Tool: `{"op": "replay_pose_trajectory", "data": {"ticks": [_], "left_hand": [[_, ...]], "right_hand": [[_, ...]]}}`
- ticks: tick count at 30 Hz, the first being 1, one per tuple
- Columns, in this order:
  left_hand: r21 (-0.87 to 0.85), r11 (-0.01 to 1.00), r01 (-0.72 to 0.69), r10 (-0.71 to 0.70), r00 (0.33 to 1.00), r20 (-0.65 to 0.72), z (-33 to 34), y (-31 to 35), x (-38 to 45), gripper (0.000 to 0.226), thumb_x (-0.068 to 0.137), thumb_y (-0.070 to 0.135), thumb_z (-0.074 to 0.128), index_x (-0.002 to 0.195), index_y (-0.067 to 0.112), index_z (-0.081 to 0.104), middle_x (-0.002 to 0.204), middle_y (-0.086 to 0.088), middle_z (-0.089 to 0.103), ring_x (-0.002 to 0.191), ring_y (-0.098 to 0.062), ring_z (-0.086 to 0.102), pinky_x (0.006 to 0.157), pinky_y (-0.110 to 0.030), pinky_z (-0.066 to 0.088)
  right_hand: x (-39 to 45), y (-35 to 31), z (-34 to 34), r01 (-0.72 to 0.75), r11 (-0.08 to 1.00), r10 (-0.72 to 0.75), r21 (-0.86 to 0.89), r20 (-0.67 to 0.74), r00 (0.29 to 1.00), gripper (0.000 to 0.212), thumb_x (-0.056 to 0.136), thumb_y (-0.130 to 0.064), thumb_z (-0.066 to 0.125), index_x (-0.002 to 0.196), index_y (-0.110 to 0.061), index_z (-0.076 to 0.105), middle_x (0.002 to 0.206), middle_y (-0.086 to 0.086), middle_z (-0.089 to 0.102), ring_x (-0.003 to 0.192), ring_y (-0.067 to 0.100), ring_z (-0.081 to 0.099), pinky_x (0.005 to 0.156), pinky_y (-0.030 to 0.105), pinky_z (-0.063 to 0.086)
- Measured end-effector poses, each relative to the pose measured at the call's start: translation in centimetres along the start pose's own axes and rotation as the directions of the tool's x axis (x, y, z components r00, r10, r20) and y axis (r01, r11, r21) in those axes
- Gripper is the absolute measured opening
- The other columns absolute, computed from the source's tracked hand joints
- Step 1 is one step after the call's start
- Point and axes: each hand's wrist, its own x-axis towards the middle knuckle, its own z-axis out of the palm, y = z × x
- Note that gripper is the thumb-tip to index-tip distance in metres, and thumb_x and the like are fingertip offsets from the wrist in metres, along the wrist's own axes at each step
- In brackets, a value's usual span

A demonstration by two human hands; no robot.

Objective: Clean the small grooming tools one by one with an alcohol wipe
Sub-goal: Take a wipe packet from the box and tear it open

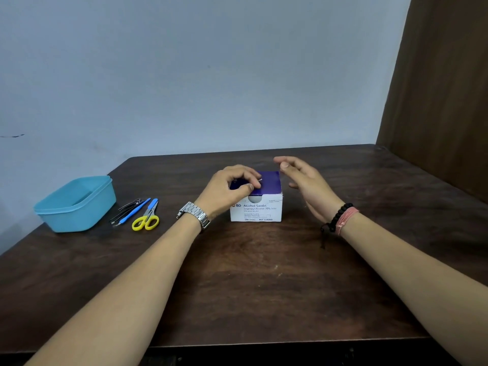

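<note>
A white and purple box of alcohol swabs (260,207) stands in the middle of the dark wooden table (250,281). My left hand (231,187) rests on the box's purple top, its fingers curled at the lid's opening and pinching something small and white. My right hand (303,182) hovers just right of the box, fingers relaxed, holding nothing. To the left lie the grooming tools: yellow-handled scissors (147,217), a blue-handled tool (134,211), black tweezers (120,216) and a nail clipper (130,204).
A light blue plastic tub (76,204) sits at the table's left edge, beside the tools. A blue-grey wall rises behind the table, and a brown panel (443,88) stands along the right side.
</note>
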Motion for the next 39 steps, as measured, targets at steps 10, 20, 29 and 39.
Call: {"op": "replay_pose_trajectory", "data": {"ticks": [10, 20, 29, 39], "left_hand": [[0.094, 0.995, -0.018, 0.023, 0.998, -0.059, 0.2, -0.1, -0.1, 0.019, 0.087, 0.026, 0.053, 0.094, 0.025, 0.071, 0.104, 0.013, 0.068, 0.108, -0.006, 0.057, 0.094, -0.027, 0.044], [0.001, 1.000, -0.017, 0.016, 0.933, -0.361, -0.3, -0.5, 0.4, 0.021, 0.093, 0.023, 0.057, 0.113, 0.019, 0.061, 0.115, 0.008, 0.065, 0.102, 0.000, 0.059, 0.086, -0.009, 0.040], [0.103, 0.994, -0.029, 0.061, 0.945, -0.321, 0.2, -0.1, 0.2, 0.014, 0.091, 0.017, 0.061, 0.103, 0.020, 0.064, 0.108, 0.009, 0.064, 0.100, -0.005, 0.058, 0.083, -0.002, 0.035], [0.406, 0.749, 0.524, -0.385, 0.842, -0.378, -1.4, -2.6, 0.0, 0.049, 0.088, 0.013, 0.049, 0.136, 0.022, 0.045, 0.138, -0.002, 0.049, 0.130, -0.027, 0.042, 0.103, -0.048, 0.036]], "right_hand": [[-0.4, -0.1, -0.7, 0.215, 0.834, -0.028, -0.507, 0.352, 0.936, 0.068, 0.079, -0.046, 0.076, 0.139, -0.049, 0.045, 0.158, -0.017, 0.025, 0.142, -0.002, 0.026, 0.111, 0.025, 0.028], [1.7, 0.3, -7.1, -0.030, 0.814, -0.308, -0.579, -0.475, 0.824, 0.047, 0.076, -0.038, 0.077, 0.121, -0.032, 0.065, 0.149, 0.002, 0.039, 0.134, 0.026, 0.037, 0.109, 0.026, 0.029], [1.6, 4.3, -11.5, -0.533, 0.561, -0.028, -0.633, -0.658, 0.752, 0.054, 0.076, -0.044, 0.073, 0.126, -0.034, 0.058, 0.151, 0.003, 0.030, 0.130, 0.040, 0.035, 0.104, 0.048, 0.027], [1.1, 1.2, -5.5, -0.073, 0.593, -0.322, -0.802, -0.320, 0.891, 0.064, 0.087, -0.041, 0.065, 0.144, -0.030, 0.039, 0.164, 0.000, 0.007, 0.151, 0.022, 0.005, 0.113, 0.055, 0.013]]}}
